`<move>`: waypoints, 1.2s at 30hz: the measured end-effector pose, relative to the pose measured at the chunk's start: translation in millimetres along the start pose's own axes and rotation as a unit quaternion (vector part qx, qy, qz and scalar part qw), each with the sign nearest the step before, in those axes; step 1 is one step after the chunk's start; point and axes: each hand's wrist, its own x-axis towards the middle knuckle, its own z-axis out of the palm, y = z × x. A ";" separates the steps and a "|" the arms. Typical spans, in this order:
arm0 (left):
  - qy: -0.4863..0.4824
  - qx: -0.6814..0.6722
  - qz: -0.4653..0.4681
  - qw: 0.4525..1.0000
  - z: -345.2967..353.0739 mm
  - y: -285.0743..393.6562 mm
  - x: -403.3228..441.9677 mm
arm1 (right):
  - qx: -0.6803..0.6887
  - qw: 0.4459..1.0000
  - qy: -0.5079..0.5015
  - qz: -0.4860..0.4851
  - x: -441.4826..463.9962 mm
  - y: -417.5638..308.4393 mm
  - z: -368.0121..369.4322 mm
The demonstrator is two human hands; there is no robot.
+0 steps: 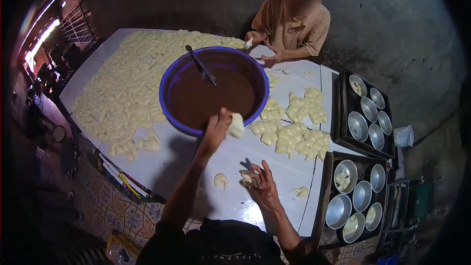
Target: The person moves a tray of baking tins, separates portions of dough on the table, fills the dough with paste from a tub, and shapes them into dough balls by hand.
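My left hand (216, 130) is closed on a pale, soft lump of dough (236, 125) by the near rim of a big blue basin (164, 103). Brown liquid (206, 100) fills much of the basin, and a dark-handled utensil (201, 66) leans into it. Lower down, my right hand (265, 188) is over the white table (235, 206) with its fingers spread. A small dough piece (248, 179) is at its fingertips; whether they touch it I cannot tell. Another scrap of dough (221, 181) lies to the left of it.
Many dough pieces (117, 88) cover the table's left side; flattened dough (294, 137) lies right of the basin. Two dark trays (321, 216) of round metal tins (362, 196) stand along the right edge, some tins holding dough. Across the table, a person (294, 24) holds a bit of dough.
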 end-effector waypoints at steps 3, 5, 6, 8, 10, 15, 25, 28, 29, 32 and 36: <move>-0.020 0.391 -0.099 0.915 -44.9 -31.2 79.8 | -0.025 0.998 0.051 -0.006 1.1 12.0 -15.6; -0.155 0.454 -0.199 0.854 -49.2 -26.4 87.7 | -0.010 0.997 0.067 -0.022 1.1 13.6 -21.3; -0.165 0.457 -0.203 0.850 -45.9 -24.4 82.1 | -0.010 0.996 0.085 -0.027 -1.0 15.9 -21.5; 0.023 0.498 0.010 0.867 -36.3 -37.4 52.4 | -0.022 0.994 0.108 -0.015 -2.0 18.1 -23.1; 0.017 0.619 0.095 0.779 -10.5 -23.2 8.6 | -0.061 0.993 0.103 -0.022 3.3 15.9 -23.1; -0.097 -0.197 -0.269 0.938 42.9 -13.5 -65.5 | 0.122 0.980 0.146 0.061 10.3 24.2 -9.1; -0.003 0.023 -0.146 0.989 68.7 -41.9 -143.8 | -0.548 0.819 0.070 -0.156 -18.4 0.2 20.5; -0.074 0.304 -0.025 0.950 65.1 -33.5 -151.8 | -0.416 0.885 0.116 -0.174 -15.2 -10.3 21.8; -0.053 0.230 0.001 0.972 65.0 -44.2 -154.7 | -0.255 0.933 0.176 -0.182 -12.8 -12.1 30.1; -0.047 0.187 0.005 0.981 66.9 -41.6 -160.3 | -0.309 0.935 0.113 -0.136 -18.0 -17.5 14.6; -0.048 0.134 -0.105 0.984 66.3 -55.3 -160.4 | -0.412 0.902 0.043 -0.124 -26.7 -19.3 32.5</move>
